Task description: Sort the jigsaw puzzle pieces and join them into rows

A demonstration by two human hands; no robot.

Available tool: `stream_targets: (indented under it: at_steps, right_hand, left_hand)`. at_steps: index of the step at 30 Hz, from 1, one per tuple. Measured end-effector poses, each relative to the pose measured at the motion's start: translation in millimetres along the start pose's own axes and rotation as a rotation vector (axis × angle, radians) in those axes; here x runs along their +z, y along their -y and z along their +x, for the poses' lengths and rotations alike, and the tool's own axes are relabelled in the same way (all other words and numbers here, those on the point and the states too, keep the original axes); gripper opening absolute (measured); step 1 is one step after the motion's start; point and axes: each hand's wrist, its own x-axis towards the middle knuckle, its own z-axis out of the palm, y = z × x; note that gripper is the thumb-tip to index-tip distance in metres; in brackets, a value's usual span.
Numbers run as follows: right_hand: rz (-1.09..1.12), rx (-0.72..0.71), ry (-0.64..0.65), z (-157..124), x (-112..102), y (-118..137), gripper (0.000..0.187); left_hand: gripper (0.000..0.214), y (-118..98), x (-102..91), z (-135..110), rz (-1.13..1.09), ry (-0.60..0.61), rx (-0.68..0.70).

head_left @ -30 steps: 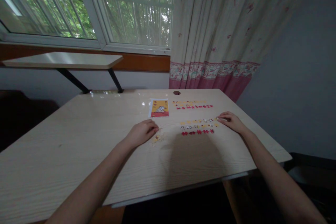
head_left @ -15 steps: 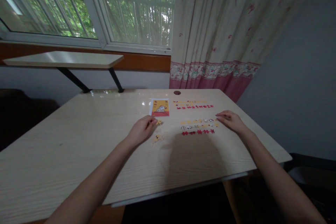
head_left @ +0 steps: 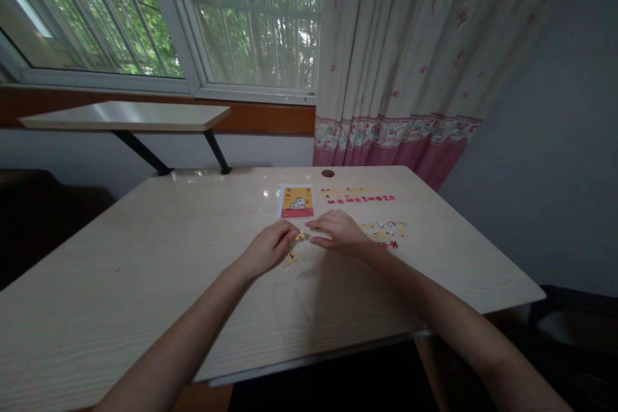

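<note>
My left hand (head_left: 271, 246) is closed in a pinch on a yellow jigsaw puzzle piece (head_left: 301, 235) just above the table. Close by on the right, my right hand (head_left: 340, 232) has its thumb and fingers apart, with nothing seen between them. Below the left hand lies a small heap of loose puzzle pieces (head_left: 291, 258). A picture card (head_left: 296, 201) with a white animal on yellow and red lies behind the hands. Rows of yellow, white and red pieces (head_left: 389, 224) are partly hidden by my right hand and forearm.
Farther back are more rows of pieces, a red one (head_left: 362, 199) nearest me. The pale wooden table (head_left: 193, 238) has a round cable hole (head_left: 328, 174) at its back edge. A raised shelf (head_left: 130, 116) stands at back left. A curtain (head_left: 386, 64) hangs behind.
My right hand has moved left from the right end of the piece rows to beside my left hand. The left hand stays near the heap, still pinching a piece. The view has shifted slightly.
</note>
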Motion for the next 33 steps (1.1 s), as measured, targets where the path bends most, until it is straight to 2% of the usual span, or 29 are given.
stream_targets:
  at_steps: [5,17,24,33]
  right_hand:
    - [0.016,-0.02,-0.086,1,17,3,0.018]
    - [0.044,-0.003,-0.19,-8,11,15,0.017]
    - [0.062,-0.026,-0.16,-11,11,15,0.014]
    - [0.116,-0.044,-0.171,-12,12,13,0.014]
  left_hand:
    - [0.023,-3,0.6,1,-0.018,0.028,0.013]
    - [0.032,-2,3.7,0,-0.139,0.111,0.018]
    - [0.033,0,6.1,-1,-0.218,0.185,-0.008]
    - [0.033,-3,5.4,0,-0.257,0.192,-0.004]
